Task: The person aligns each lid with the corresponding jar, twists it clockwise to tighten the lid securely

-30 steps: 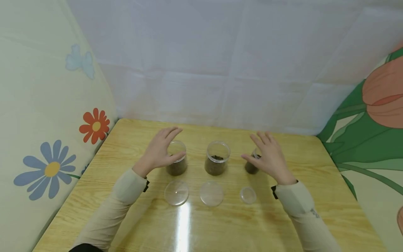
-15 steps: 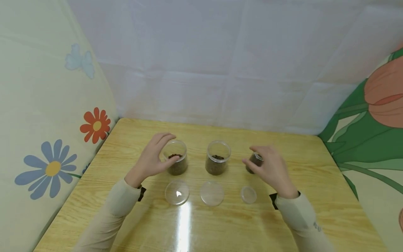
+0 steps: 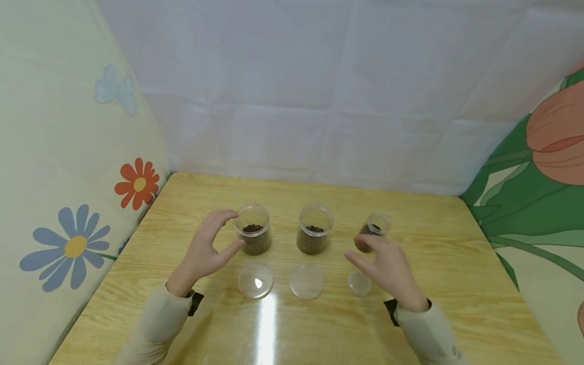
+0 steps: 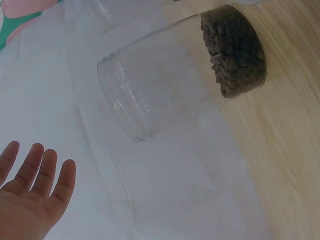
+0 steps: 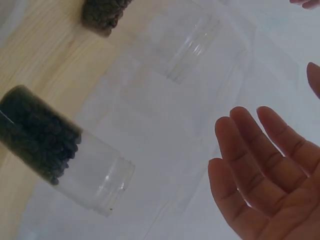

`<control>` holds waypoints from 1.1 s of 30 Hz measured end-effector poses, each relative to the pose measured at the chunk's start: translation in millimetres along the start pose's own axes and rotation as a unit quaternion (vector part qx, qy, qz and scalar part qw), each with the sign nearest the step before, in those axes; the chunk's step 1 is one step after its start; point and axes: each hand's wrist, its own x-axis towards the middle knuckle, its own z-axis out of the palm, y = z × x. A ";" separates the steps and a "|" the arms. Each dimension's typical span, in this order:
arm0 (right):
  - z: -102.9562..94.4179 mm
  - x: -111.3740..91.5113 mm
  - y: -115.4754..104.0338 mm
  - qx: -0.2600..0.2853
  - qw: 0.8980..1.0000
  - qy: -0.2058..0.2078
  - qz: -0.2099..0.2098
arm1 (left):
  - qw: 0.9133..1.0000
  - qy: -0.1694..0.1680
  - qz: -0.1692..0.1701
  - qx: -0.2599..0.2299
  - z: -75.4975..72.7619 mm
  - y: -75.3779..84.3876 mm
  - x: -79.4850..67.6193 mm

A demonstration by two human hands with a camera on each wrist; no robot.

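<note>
Three clear jars partly filled with dark beans stand uncovered in a row: a wide left jar [image 3: 256, 242], a wide middle jar [image 3: 313, 240] and a narrower right jar [image 3: 377, 223]. In front of them lie three round clear lids, the left lid [image 3: 255, 280], the middle lid [image 3: 306, 280] and the small right lid [image 3: 359, 283]. My left hand [image 3: 205, 251] is beside the left jar, fingers spread and holding nothing. My right hand [image 3: 388, 263], likewise bare, hovers before the narrow jar and overlaps its base. In the right wrist view the narrow jar [image 5: 60, 145] stands apart from the fingers.
The wooden table [image 3: 319, 329] carries the jars and lids. A white cloth [image 3: 292, 126] hangs behind it. Flower-printed cloths stand at the left [image 3: 68, 152] and right [image 3: 538, 213] edges.
Both hands have drawn back toward the person. The left has moved away from the left jar, and the right has come down off the narrow jar, uncovering its rim. Jars and lids stay put.
</note>
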 end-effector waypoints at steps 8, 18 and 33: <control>11.5 -11.6 -0.9 0.013 0.999 -0.021 0.031 | 0.999 0.027 -0.046 -0.006 1.8 -2.3 -20.8; 19.1 -16.4 -0.5 0.016 0.999 -0.026 0.039 | 0.975 -0.026 -0.217 -0.046 2.2 -24.9 -33.8; 20.8 -19.9 0.5 0.020 0.998 -0.031 0.041 | 0.918 -0.172 -0.330 -0.140 6.6 -65.8 -24.7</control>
